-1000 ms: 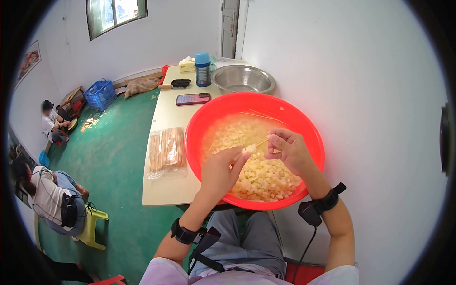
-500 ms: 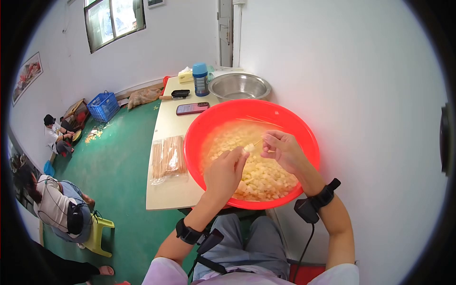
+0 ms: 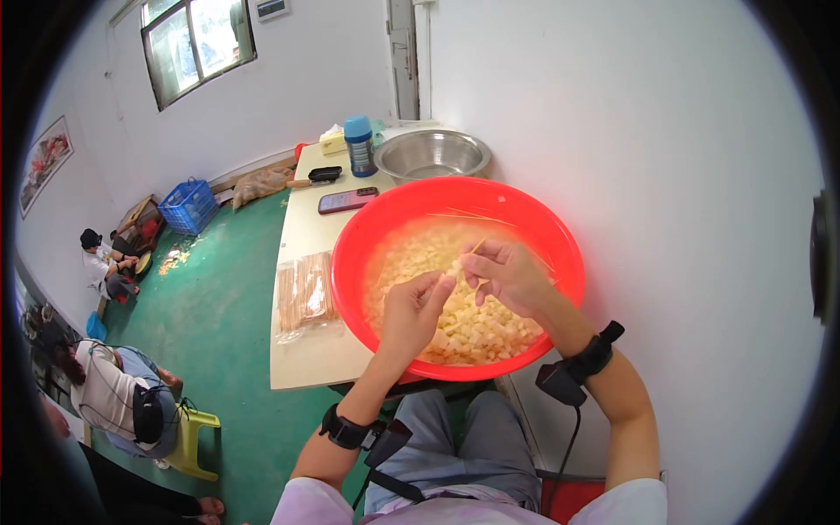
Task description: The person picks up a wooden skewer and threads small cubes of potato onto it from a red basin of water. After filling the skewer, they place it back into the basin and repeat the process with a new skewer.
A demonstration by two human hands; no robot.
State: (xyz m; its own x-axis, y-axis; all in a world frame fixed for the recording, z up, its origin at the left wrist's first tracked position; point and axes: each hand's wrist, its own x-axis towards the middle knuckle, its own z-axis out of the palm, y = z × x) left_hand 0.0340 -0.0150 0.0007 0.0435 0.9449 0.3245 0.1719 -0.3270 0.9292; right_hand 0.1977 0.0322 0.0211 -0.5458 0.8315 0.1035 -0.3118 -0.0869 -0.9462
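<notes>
In the head view my left hand (image 3: 411, 317) is over the red basin, thumb and finger pinching a pale yellow food cube (image 3: 455, 268). Close against it, my right hand (image 3: 512, 278) grips a thin wooden skewer (image 3: 479, 246), one end of which sticks up above the fingers. Where skewer and cube meet is partly hidden by my fingertips. Below both hands the red basin (image 3: 570, 262) holds many pale yellow cubes (image 3: 477, 337) in cloudy liquid. Two more skewers (image 3: 472, 215) lie at the basin's far side.
Left of the basin, a plastic pack of skewers (image 3: 304, 293) lies on the table (image 3: 293, 372). Behind are a phone (image 3: 347, 200), a blue bottle (image 3: 360, 147) and a steel bowl (image 3: 433, 156). A wall stands close on the right. Other people sit at the left, one on a green stool (image 3: 191, 446).
My right hand has come closer to my left, and the skewer now tilts upward from its fingers. The camera view has shifted slightly.
</notes>
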